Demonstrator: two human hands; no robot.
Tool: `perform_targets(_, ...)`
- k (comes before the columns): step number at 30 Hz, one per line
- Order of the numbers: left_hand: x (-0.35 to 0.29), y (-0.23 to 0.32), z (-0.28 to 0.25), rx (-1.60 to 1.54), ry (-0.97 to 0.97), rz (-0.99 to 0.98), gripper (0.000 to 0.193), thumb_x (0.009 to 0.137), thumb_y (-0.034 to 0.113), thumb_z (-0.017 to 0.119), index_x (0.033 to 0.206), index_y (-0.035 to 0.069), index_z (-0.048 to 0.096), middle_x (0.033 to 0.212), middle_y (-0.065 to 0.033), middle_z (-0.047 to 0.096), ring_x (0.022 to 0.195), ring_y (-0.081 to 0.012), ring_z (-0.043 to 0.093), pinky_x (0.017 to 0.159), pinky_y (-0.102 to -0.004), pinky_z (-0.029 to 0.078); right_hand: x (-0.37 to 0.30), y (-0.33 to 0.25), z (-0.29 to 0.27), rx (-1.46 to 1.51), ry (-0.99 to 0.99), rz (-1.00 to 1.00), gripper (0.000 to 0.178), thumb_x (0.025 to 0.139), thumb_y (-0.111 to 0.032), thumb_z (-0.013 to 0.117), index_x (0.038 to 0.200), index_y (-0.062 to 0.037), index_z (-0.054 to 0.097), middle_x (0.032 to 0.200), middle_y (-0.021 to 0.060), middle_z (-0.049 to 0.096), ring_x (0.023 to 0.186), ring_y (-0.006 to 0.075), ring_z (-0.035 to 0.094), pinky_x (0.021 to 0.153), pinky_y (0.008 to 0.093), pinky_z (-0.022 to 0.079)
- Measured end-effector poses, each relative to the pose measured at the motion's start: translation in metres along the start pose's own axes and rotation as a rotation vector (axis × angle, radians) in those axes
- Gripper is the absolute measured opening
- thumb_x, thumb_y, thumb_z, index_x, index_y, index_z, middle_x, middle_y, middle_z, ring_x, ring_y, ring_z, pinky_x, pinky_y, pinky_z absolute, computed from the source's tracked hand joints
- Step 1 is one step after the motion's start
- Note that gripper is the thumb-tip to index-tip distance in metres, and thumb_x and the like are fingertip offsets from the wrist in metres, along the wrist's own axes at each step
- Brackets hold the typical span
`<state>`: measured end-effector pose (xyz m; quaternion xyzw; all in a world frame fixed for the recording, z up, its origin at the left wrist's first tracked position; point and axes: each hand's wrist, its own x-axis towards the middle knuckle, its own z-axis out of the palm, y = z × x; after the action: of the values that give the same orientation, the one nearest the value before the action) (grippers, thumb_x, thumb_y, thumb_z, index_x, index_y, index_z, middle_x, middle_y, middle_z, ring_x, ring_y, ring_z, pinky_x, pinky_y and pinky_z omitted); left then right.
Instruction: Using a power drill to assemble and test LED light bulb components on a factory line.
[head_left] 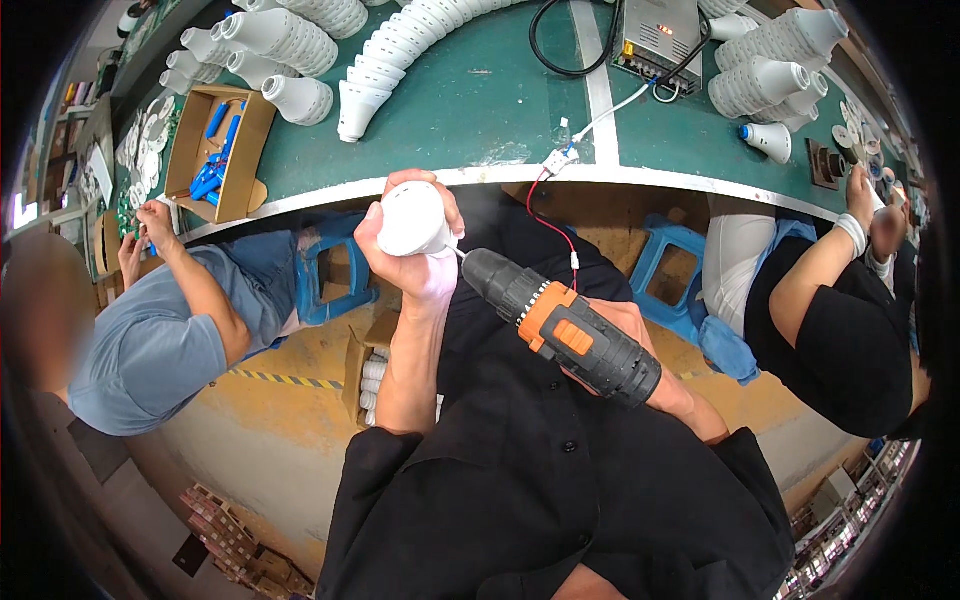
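In my left hand (415,235) is a white plastic lamp housing (412,220), with the fingers and thumb wrapped round it just off the table's front edge. My right hand (620,330) grips a black and orange cordless drill (565,330) from beneath; the drill's body hides part of the fingers. The drill's bit points left and meets the lower right side of the housing, near my left palm. Whether the tip touches a screw there is too small to tell.
Stacked white housings (375,75) curve across the green table (480,110). A cardboard box (222,150) holds blue cylindrical cells. A metal power supply (660,40) has a red-black cable (550,225) hanging over the edge. Co-workers sit left and right beside blue stools (335,270).
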<state>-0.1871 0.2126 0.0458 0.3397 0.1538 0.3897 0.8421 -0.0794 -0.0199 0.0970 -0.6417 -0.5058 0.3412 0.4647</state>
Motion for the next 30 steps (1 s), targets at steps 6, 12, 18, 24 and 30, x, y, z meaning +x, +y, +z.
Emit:
perform_targets(6,0.002,0.003,0.004,-0.012,0.022,-0.003,0.057,0.093,0.047,0.035,0.109,-0.003,0.057,0.071,-0.0163,0.055,0.059,-0.0221,0.050,0.051,-0.0316,0.044,0.005,-0.004,0.001,0.052,0.042,-0.018,0.023,0.075,-0.009,0.074,0.086,0.0030,0.057,0.073,0.0128,0.055,0.062,0.0329,0.060,0.056,0.0345,0.048)
perform_targets(12,0.005,-0.002,0.007,0.092,0.008,0.038,0.060,0.091,0.048,0.036,0.108,-0.006,0.056,0.068,-0.0171,0.056,0.055,-0.0233,0.051,0.048,-0.0327,0.042,-0.001,-0.004,-0.002,0.111,0.049,0.073,0.025,0.076,-0.013,0.076,0.091,0.0007,0.061,0.080,0.0133,0.062,0.070,0.0326,0.067,0.060,0.0350,0.051)
perform_targets(18,-0.003,0.009,-0.010,-0.165,0.015,-0.039,0.062,0.091,0.047,0.038,0.116,-0.008,0.053,0.067,-0.0158,0.052,0.054,-0.0229,0.049,0.047,-0.0340,0.042,0.001,-0.007,0.003,0.205,0.109,0.015,0.024,0.077,-0.018,0.074,0.089,-0.0032,0.060,0.076,0.0143,0.063,0.071,0.0356,0.067,0.061,0.0398,0.050)
perform_targets(24,-0.003,0.003,0.001,0.028,0.002,0.001,0.054,0.095,0.044,0.034,0.112,-0.004,0.055,0.067,-0.0113,0.045,0.057,-0.0188,0.043,0.050,-0.0300,0.040,-0.007,0.000,0.013,0.148,0.136,0.060,0.026,0.075,-0.017,0.073,0.079,-0.0023,0.052,0.069,0.0158,0.058,0.067,0.0398,0.062,0.057,0.0432,0.046)
perform_targets(30,-0.001,0.000,0.002,0.055,0.013,0.047,0.054,0.095,0.043,0.036,0.113,-0.005,0.054,0.066,-0.0099,0.045,0.056,-0.0174,0.041,0.049,-0.0307,0.039,-0.007,0.002,0.009,0.100,0.091,0.073,0.026,0.074,-0.017,0.073,0.081,-0.0019,0.053,0.070,0.0164,0.058,0.067,0.0388,0.063,0.058,0.0433,0.047)
